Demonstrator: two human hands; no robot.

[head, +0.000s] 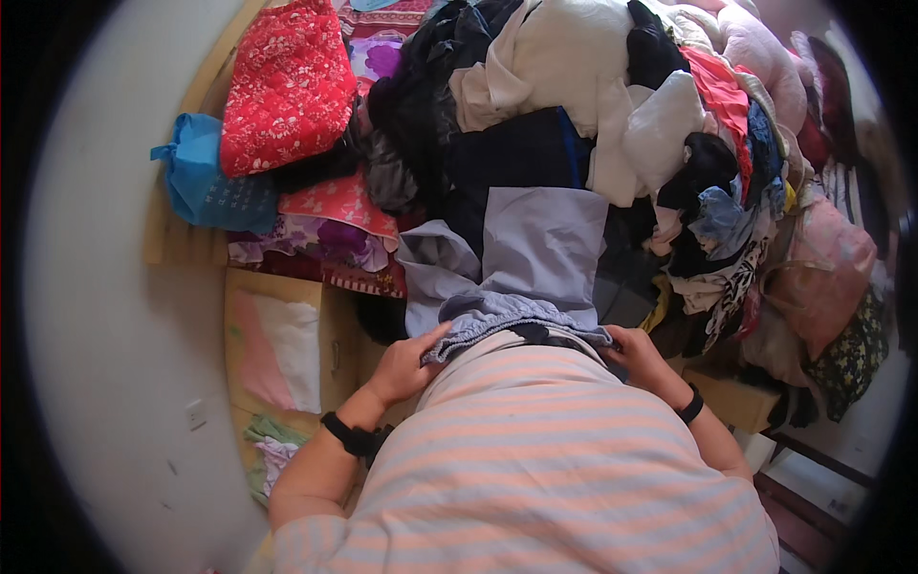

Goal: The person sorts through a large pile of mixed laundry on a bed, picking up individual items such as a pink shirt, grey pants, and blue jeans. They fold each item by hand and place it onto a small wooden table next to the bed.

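A pair of lavender-grey trousers (545,244) lies stretched out before me, its legs spread over dark folded cloth (509,147). Their gathered elastic waistband (502,319) is close against my striped shirt. At its left end my left hand (412,362) grips the edge, thumb on top. My right hand (635,351) has hold of the opposite end, its fingertips partly hidden behind the fabric. Black cloth shows inside the waist opening. Each wrist wears a black band.
A large heap of clothes, with a cream garment (566,57), fills the bed beyond. Red floral quilted fabric (290,86) and a blue cloth bag (215,179) sit at left. Below them stands a wooden cabinet (276,280) beside the wall. A pink bag (825,265) is at right.
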